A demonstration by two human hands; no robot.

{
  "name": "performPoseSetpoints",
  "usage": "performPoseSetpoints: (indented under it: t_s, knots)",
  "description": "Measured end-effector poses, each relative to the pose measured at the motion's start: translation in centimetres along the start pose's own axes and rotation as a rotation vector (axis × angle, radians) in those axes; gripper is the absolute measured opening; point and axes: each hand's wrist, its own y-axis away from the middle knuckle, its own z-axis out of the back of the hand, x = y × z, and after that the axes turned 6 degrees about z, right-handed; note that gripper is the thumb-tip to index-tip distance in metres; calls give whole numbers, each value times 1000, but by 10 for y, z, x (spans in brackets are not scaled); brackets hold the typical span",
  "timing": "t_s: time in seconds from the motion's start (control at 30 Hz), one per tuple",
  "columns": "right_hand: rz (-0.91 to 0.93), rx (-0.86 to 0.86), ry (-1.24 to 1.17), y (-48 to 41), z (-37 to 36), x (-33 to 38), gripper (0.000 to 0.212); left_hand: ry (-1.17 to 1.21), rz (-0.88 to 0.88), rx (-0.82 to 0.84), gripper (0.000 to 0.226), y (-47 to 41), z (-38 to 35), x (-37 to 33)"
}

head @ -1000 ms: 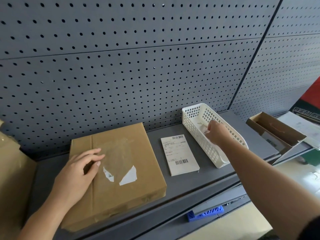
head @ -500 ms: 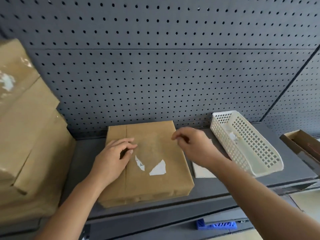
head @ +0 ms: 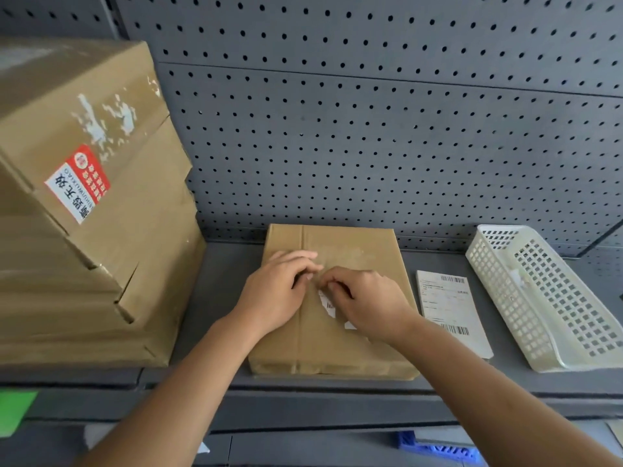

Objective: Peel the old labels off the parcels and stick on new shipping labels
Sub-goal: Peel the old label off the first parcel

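A grey pegboard wall [head: 371,146] rises behind the parcel [head: 337,345], which lies flat on a grey shelf [head: 229,298]. Left of the parcel stands a tall stack of cardboard boxes [head: 101,247], one with a red and white sticker [head: 79,183]. Well right of the parcel sits a white basket [head: 499,298]. The left hand [head: 276,294] rests on the parcel's top with its fingers bent and their tips pressing down, its grip clenched on nothing. The right hand [head: 367,301] is beside it on the parcel, its grip pinching a torn white scrap of old label [head: 326,302]. A new label [head: 448,308] lies just right of the parcel.
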Motion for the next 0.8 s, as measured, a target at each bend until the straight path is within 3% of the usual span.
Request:
performPoseSetpoints:
  t_s: [0.8]
  knots:
    - [-62,-14,-27,-3,-5,-1,21,-8,-5,-15,26,-1,-1,2]
